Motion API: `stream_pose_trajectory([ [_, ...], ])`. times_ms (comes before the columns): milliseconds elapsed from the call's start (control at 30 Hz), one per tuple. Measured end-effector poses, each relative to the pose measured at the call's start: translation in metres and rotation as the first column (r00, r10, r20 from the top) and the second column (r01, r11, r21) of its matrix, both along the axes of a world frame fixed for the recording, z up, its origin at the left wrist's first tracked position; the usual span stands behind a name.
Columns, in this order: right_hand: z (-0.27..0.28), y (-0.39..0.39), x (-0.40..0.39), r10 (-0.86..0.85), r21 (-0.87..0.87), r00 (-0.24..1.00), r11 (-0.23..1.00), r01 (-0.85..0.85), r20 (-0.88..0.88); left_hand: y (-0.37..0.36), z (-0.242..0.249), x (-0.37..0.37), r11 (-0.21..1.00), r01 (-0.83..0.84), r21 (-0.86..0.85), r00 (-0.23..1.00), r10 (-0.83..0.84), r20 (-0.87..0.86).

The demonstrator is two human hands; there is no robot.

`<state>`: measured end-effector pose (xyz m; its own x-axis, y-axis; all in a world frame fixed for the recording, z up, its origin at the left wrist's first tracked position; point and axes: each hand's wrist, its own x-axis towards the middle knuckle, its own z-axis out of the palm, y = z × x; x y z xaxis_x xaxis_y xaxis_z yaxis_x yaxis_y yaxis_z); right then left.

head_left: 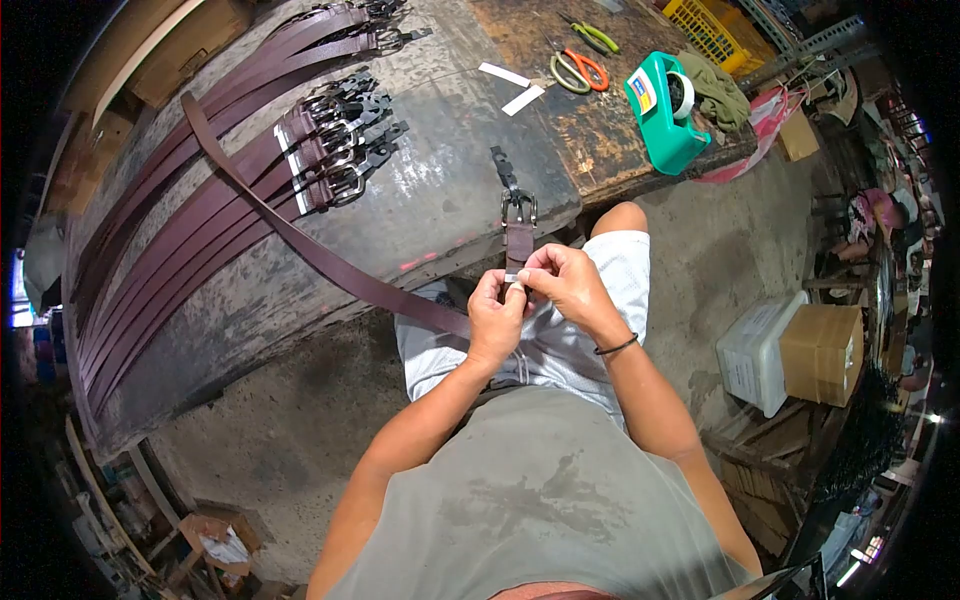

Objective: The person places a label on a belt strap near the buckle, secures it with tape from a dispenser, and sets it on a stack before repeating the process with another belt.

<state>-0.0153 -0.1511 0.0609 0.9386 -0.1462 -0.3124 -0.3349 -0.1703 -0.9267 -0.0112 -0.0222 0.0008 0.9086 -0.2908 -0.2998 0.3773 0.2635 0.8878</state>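
Observation:
A brown belt (360, 288) runs from the table down to my lap, its buckle (518, 207) lying on the table edge with a dark hanger clip beyond it. Just below that buckle, my left hand (497, 315) grips the strap with its fingers closed. My right hand (567, 287) pinches a small white strip (513, 278) against the belt, thumb and forefinger together. The fingers partly cover the strip. To the left lie several finished-looking belts (200, 255) side by side, with buckles, dark clips and white bands (293, 170) near the buckle ends.
On the table (450, 130) are a green tape dispenser (665, 125), orange-handled scissors (580, 72), green-handled pliers (596, 38) and two white strips (523, 99). A yellow crate (705, 32) stands behind. On the floor at right sit a plastic bin (752, 352) and a cardboard box (822, 352).

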Motion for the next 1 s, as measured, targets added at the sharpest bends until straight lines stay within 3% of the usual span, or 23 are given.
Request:
stream_pose_trajectory([
  [600, 0.0028, 0.0036, 0.0050, -0.003, -0.152, 1.000, 0.988, 0.001, -0.015, -0.0009, 0.0021, -0.0001, 0.999, -0.033, -0.028, 0.999, 0.032, -0.002],
  [1000, 0.0100, 0.0087, 0.0068, -0.020, -0.136, 0.998, 0.991, 0.011, -0.063, 0.0005, 0.0032, 0.0006, 0.999, -0.028, -0.041, 0.999, 0.029, 0.017],
])
